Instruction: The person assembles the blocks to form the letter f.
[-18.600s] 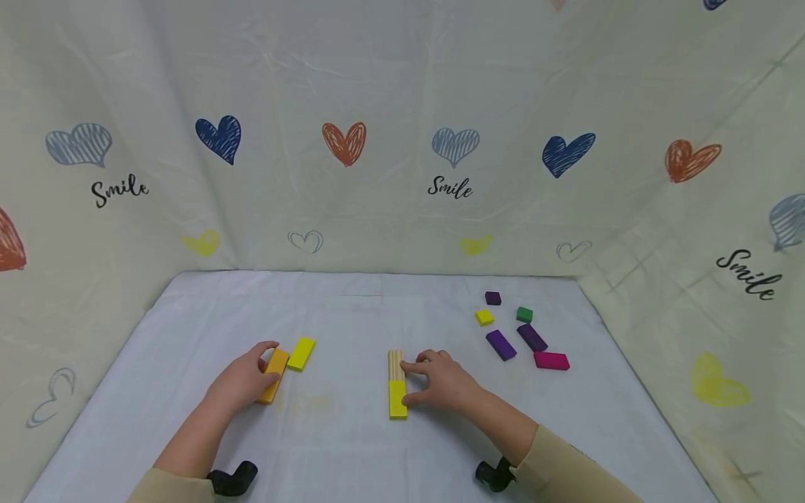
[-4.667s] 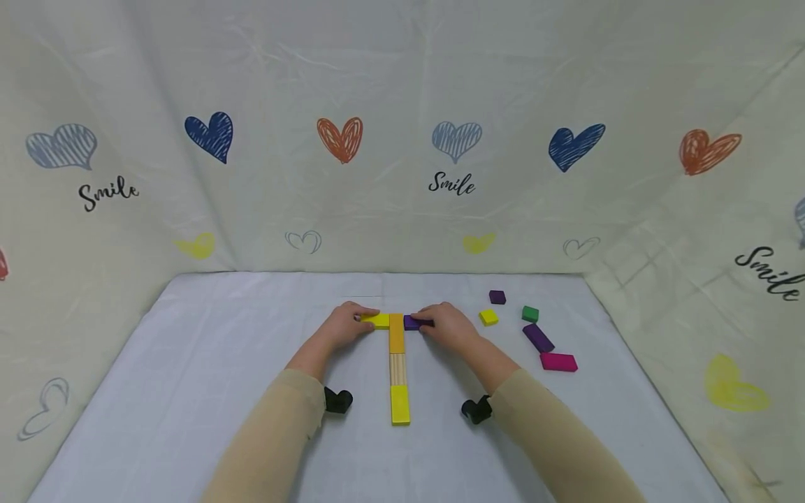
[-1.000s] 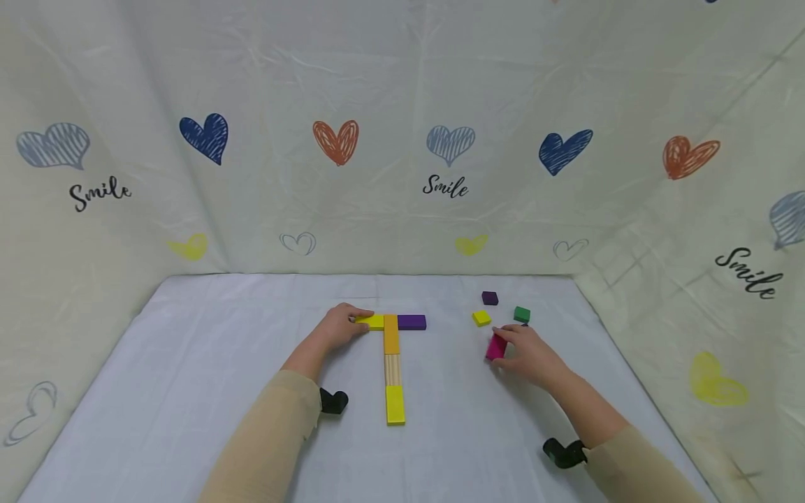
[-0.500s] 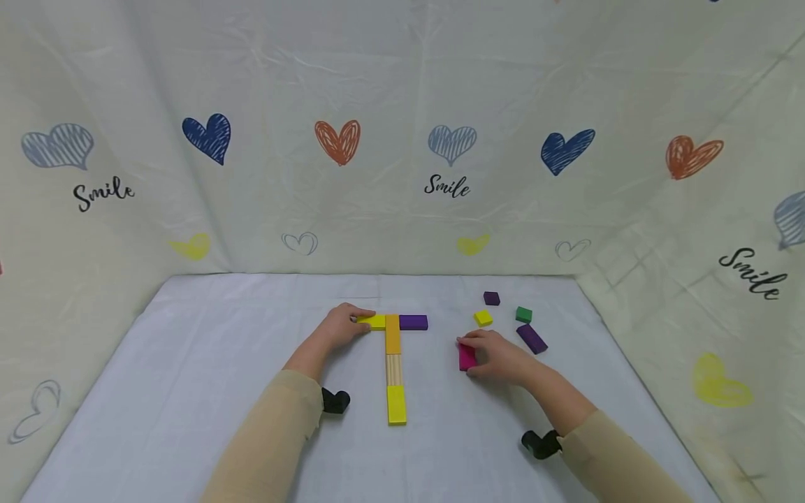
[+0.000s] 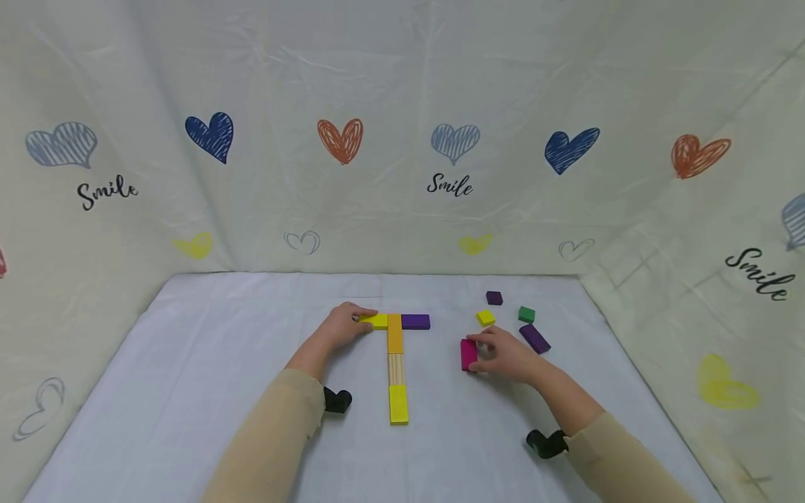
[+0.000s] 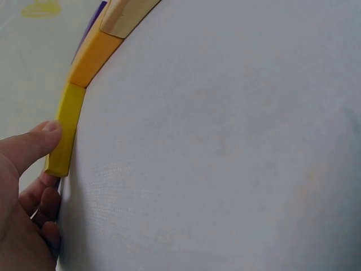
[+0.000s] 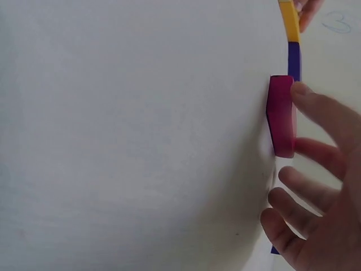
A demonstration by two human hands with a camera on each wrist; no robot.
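In the head view, a T of flat toy blocks lies mid-table. An orange block [image 5: 395,334], a plain striped wood block [image 5: 396,369] and a yellow block [image 5: 399,405] form its stem. To either side at the top lie another yellow block [image 5: 376,322] and a purple block [image 5: 416,322]. My left hand [image 5: 342,326] pinches that yellow arm's outer end; its thumb rests on the yellow block [image 6: 69,127] in the left wrist view. Right of the T, my right hand [image 5: 508,355] holds a magenta block [image 5: 468,355] by thumb and index finger, other fingers spread [image 7: 299,197].
Behind the right hand lie a dark purple piece [image 5: 494,298], a small yellow piece [image 5: 486,318], a green piece [image 5: 527,314] and a purple block [image 5: 534,339]. A white cloth covers the table [image 5: 189,349]; a heart-printed curtain [image 5: 377,202] hangs behind.
Over the last second my right hand brings the magenta block leftward and turns it upright in view; lately its fingers shift right along it. Earlier the T was built. My left hand stays put.
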